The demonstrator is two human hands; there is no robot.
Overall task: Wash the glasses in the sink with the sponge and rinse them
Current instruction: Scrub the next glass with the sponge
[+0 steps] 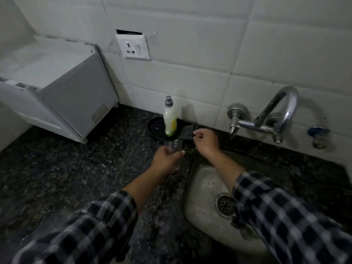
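In the foreground, sink (202, 187): steel, sunk in the dark worktop (76, 178).
Left grip (167, 159): clamped round the upright glass (174, 147), just left of the sink.
Right grip (204, 141): fingers curled; cannot tell whether it holds anything.
Behind: soap bottle (170, 119), tap (276, 111).

No writing can be read. The bottle (170, 119) carries a yellow-green label (173, 123), but its print is too blurred and small to make out.
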